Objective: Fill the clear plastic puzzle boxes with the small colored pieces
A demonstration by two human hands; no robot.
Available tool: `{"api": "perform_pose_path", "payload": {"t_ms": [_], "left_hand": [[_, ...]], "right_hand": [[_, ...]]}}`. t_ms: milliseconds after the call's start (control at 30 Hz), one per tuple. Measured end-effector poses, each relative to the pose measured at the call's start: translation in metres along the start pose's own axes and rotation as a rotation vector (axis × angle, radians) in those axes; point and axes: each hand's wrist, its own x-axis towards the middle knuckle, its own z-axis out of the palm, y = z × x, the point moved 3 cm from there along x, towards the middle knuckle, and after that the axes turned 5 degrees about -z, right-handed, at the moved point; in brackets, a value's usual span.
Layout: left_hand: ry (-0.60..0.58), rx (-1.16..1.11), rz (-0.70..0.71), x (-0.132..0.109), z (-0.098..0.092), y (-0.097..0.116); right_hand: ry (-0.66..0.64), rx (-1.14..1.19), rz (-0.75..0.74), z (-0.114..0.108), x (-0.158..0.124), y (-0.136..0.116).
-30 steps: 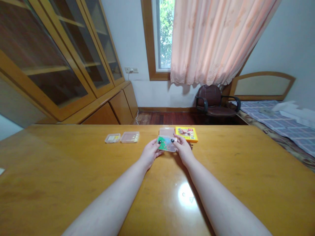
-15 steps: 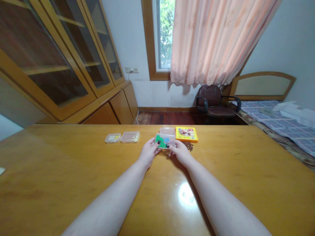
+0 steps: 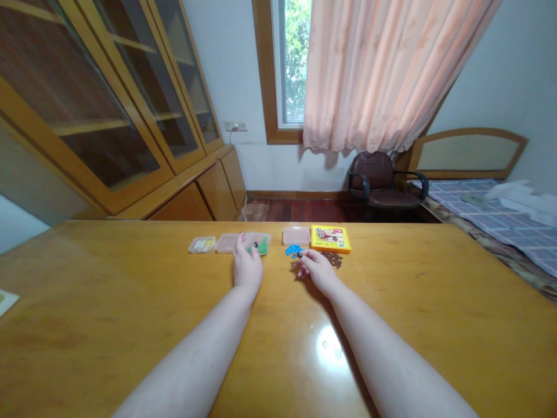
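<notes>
"Now, what lines the far edge of the bench (image 3: 130, 302)?"
"Two small cases (image 3: 202, 244), a pinkish tray (image 3: 296, 235) and a yellow box (image 3: 331, 238)."
"And the hands?"
"The left hand (image 3: 247, 266) pinches the clear case (image 3: 261, 244) of green pieces, carried left from centre. The blue pieces (image 3: 293, 250) now lie loose at the right hand (image 3: 317, 270), its grip unreadable."

Yellow box (image 3: 331, 238) lies just beyond the right hand (image 3: 317, 271), with a clear tray (image 3: 296, 235) just beside its left edge. Two small clear cases (image 3: 227, 242) sit just left of the left hand (image 3: 246, 264). Brown chair (image 3: 382, 181) stands well beyond both.
</notes>
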Motion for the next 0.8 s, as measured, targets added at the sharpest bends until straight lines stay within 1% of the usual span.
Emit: {"api": "perform_pose_path", "payload": {"t_ms": [133,300,400,500,567,633,733,800], "left_hand": [[-0.039,0.13,0.003,0.001,0.004,-0.004],[-0.155,0.267,-0.056,0.005,0.011,-0.011],[-0.203,0.426,-0.074,0.004,0.012,-0.008],[-0.194,0.56,-0.06,0.0,0.011,0.001],[-0.183,0.645,-0.016,-0.005,0.011,0.008],[-0.208,0.734,0.082,-0.013,0.014,0.016],[-0.336,0.84,0.276,-0.03,0.021,0.025],[-0.431,0.901,0.322,-0.039,0.026,0.026]], "right_hand": [[0.0,-0.014,-0.004,0.001,0.0,0.0],[0.007,-0.013,0.003,0.0,0.002,0.003],[0.011,-0.02,0.011,0.001,0.003,0.003],[0.008,-0.017,0.009,0.001,0.003,0.003],[0.007,-0.008,0.009,0.001,0.003,0.003],[0.008,0.0,0.012,0.002,0.003,0.002],[0.029,0.003,0.002,0.002,0.002,0.001],[0.056,0.004,-0.011,0.001,0.002,0.001]]}}
